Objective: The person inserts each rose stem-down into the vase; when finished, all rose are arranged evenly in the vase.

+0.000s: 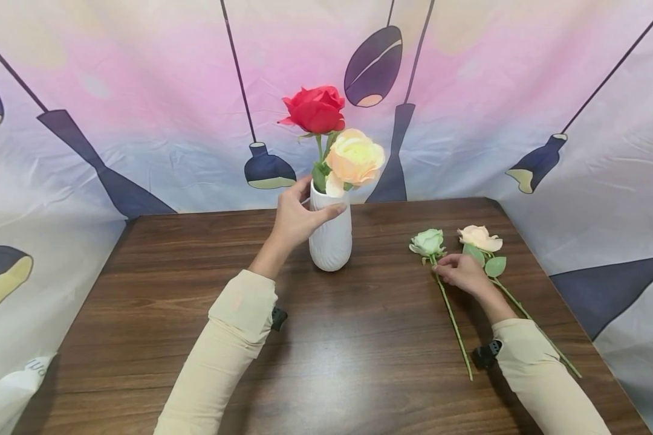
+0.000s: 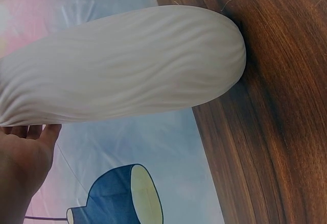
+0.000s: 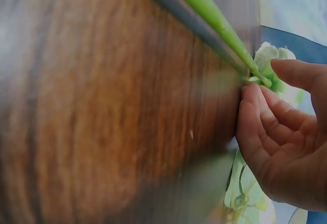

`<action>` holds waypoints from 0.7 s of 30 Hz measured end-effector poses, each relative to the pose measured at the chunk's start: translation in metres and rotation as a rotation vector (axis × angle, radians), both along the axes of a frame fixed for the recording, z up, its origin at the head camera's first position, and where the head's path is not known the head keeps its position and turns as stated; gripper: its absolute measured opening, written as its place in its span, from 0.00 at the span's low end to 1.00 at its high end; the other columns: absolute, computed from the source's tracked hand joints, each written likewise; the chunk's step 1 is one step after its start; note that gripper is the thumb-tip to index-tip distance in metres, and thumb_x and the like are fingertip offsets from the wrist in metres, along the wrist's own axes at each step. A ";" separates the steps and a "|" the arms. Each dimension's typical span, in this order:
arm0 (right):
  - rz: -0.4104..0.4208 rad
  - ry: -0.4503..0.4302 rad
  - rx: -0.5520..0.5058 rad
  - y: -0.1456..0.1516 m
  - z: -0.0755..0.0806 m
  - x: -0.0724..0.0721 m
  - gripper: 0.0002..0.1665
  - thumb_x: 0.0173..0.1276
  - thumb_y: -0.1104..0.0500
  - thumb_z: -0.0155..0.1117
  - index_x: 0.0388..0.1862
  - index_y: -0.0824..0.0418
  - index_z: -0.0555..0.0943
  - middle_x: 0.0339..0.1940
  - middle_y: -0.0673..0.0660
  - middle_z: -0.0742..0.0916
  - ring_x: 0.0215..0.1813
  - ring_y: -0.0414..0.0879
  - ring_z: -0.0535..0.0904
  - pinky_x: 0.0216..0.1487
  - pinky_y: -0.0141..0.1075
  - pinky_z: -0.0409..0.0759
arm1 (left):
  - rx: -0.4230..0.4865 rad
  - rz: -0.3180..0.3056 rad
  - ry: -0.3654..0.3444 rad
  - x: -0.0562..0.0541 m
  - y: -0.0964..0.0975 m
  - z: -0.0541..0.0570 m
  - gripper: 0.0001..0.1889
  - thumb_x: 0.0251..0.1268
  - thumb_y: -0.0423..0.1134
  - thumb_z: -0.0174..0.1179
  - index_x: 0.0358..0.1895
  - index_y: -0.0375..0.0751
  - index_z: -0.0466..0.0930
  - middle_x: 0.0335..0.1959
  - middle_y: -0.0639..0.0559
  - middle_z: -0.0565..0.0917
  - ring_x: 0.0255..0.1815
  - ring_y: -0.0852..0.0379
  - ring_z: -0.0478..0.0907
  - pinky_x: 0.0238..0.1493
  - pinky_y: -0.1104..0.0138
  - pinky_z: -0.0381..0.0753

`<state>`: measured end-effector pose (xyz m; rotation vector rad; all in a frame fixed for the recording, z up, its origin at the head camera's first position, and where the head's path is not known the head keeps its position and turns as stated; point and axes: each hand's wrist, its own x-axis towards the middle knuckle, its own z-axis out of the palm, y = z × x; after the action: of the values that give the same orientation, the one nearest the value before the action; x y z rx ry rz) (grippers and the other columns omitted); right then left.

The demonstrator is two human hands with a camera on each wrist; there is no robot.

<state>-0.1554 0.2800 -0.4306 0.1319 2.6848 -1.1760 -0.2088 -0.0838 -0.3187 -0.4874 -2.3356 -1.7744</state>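
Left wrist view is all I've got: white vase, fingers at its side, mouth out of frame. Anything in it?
Observer: Yes, the white vase holds two flowers, a red rose and a lower peach-yellow rose.
Operator: Where's the right hand?
Observer: The right hand is at the green rose on the table, thumb and fingertips either side of the stem just below the bloom. Can't tell if the pinch is closed.
Operator: Any other flower near it?
Observer: One: a pale peach rose lies to the right of the green one, its stem passing partly behind the right arm.
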 end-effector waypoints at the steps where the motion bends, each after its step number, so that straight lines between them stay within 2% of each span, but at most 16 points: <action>1: 0.005 0.000 0.032 -0.001 0.000 0.000 0.24 0.72 0.55 0.64 0.55 0.75 0.80 0.41 0.66 0.90 0.31 0.35 0.82 0.34 0.28 0.82 | 0.002 0.000 0.000 0.000 0.000 0.000 0.36 0.53 0.40 0.77 0.67 0.39 0.75 0.62 0.42 0.83 0.64 0.48 0.82 0.67 0.53 0.82; 4: 0.017 0.005 0.085 -0.003 0.000 -0.002 0.24 0.71 0.54 0.64 0.54 0.74 0.80 0.43 0.67 0.90 0.30 0.35 0.82 0.34 0.30 0.81 | 0.007 -0.003 0.002 -0.001 0.000 -0.001 0.35 0.53 0.40 0.77 0.67 0.39 0.76 0.62 0.42 0.83 0.63 0.48 0.82 0.67 0.53 0.82; 10: 0.007 0.021 0.117 -0.005 -0.002 -0.004 0.18 0.69 0.57 0.65 0.48 0.72 0.83 0.35 0.62 0.90 0.28 0.36 0.80 0.31 0.31 0.79 | 0.008 -0.002 0.017 0.000 -0.001 -0.001 0.35 0.53 0.40 0.77 0.65 0.38 0.76 0.60 0.42 0.84 0.62 0.48 0.82 0.66 0.53 0.83; 14: -0.001 0.014 0.128 -0.005 -0.002 -0.006 0.15 0.69 0.59 0.63 0.46 0.71 0.83 0.34 0.60 0.90 0.29 0.37 0.79 0.31 0.31 0.78 | 0.002 0.000 0.021 0.001 -0.001 -0.001 0.35 0.53 0.40 0.77 0.66 0.38 0.76 0.60 0.42 0.84 0.62 0.48 0.82 0.66 0.53 0.83; 17: -0.004 -0.008 0.079 -0.004 -0.002 -0.006 0.14 0.70 0.60 0.62 0.45 0.72 0.82 0.32 0.58 0.89 0.29 0.37 0.80 0.31 0.30 0.80 | 0.000 0.000 0.020 0.000 0.000 -0.001 0.35 0.53 0.40 0.77 0.66 0.38 0.76 0.60 0.41 0.84 0.63 0.48 0.82 0.66 0.53 0.83; 21: -0.008 -0.068 -0.068 -0.002 -0.002 -0.006 0.13 0.72 0.63 0.61 0.47 0.73 0.79 0.30 0.51 0.87 0.30 0.38 0.80 0.32 0.31 0.84 | 0.003 0.000 0.019 0.000 0.000 -0.001 0.35 0.53 0.39 0.77 0.66 0.38 0.76 0.61 0.41 0.84 0.62 0.47 0.82 0.66 0.53 0.83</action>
<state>-0.1612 0.2776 -0.4326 0.1685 2.5846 -1.2411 -0.2088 -0.0836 -0.3192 -0.5012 -2.3205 -1.7650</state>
